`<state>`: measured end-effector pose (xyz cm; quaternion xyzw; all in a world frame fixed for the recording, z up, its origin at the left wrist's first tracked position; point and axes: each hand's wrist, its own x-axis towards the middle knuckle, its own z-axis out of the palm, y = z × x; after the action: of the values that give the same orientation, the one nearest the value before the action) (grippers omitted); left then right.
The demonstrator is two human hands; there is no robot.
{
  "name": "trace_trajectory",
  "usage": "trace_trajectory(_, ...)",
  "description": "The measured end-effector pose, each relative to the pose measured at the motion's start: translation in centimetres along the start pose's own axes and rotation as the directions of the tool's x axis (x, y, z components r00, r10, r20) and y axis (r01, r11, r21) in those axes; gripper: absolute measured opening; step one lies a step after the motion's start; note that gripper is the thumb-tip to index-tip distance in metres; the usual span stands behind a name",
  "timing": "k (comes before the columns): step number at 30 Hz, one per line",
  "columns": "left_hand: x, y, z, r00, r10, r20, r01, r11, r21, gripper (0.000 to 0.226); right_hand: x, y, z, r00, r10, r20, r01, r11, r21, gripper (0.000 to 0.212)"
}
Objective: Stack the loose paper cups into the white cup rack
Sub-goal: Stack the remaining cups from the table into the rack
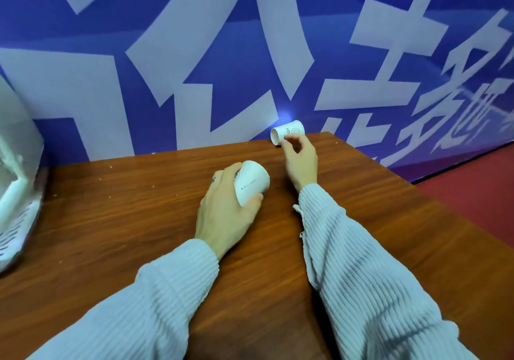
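My left hand grips a white paper cup lying on its side in the middle of the wooden table; fingers and thumb wrap round it. A second white paper cup lies on its side at the table's far edge, against the blue wall. My right hand reaches to it, and its fingertips touch or pinch the cup's near side; the contact is partly hidden. The white cup rack stands at the far left edge of the view, only partly visible.
A blue banner wall with large white characters runs right behind the table. The table's right edge drops to a red floor. Small crumbs dot the wood.
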<state>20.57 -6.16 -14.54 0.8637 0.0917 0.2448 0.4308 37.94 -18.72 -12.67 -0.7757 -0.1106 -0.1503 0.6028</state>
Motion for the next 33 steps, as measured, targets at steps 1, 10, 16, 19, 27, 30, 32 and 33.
trace_trajectory(1, 0.0, 0.1, 0.1, 1.0, 0.017, 0.009, -0.017, 1.0, -0.007, 0.069, 0.9, 0.8, 0.0, 0.999, 0.025, -0.046, -0.028, 0.998, -0.062, 0.021)
trace_trajectory(10, 0.6, -1.3, 1.1, 0.996, 0.09, 0.018, -0.09, 0.996, 0.009, 0.069, 10.1, 5.5, 1.7, 0.986, 0.141, -0.085, -0.156, 0.963, -0.219, 0.073)
trace_trajectory(16, 1.3, -0.8, 0.6, 1.0, 0.007, -0.005, -0.007, 1.0, 0.013, 0.079, 9.3, 4.9, 1.6, 0.981, 0.163, -0.109, -0.174, 0.979, -0.106, 0.038)
trace_trajectory(19, 1.0, -0.3, 0.2, 0.998, -0.053, 0.014, 0.053, 0.999, -0.003, 0.083, 6.0, 3.3, 1.3, 0.976, 0.197, -0.089, -0.189, 0.978, 0.09, 0.027)
trace_trajectory(27, -1.9, 0.4, -3.7, 0.962, -0.227, -0.148, 0.183, 0.947, -0.266, 0.061, -3.8, -1.8, -0.9, 0.979, 0.204, 0.022, -0.202, 0.936, 0.288, 0.027)
trace_trajectory(30, -3.3, 0.7, -6.2, 0.962, -0.195, -0.191, 0.14, 0.952, -0.271, 0.061, -7.6, -4.3, -0.9, 0.984, 0.154, 0.089, -0.175, 0.933, 0.314, 0.027)
trace_trajectory(32, -4.2, 0.8, -8.0, 0.964, -0.171, -0.204, 0.114, 0.958, -0.264, 0.061, -10.1, -6.0, -0.8, 0.984, 0.125, 0.124, -0.159, 0.935, 0.316, 0.026)
trace_trajectory(33, -4.7, 0.9, -8.9, 0.965, -0.161, -0.208, 0.103, 0.959, -0.264, 0.062, -11.3, -6.7, -0.8, 0.984, 0.109, 0.138, -0.148, 0.938, 0.313, 0.025)
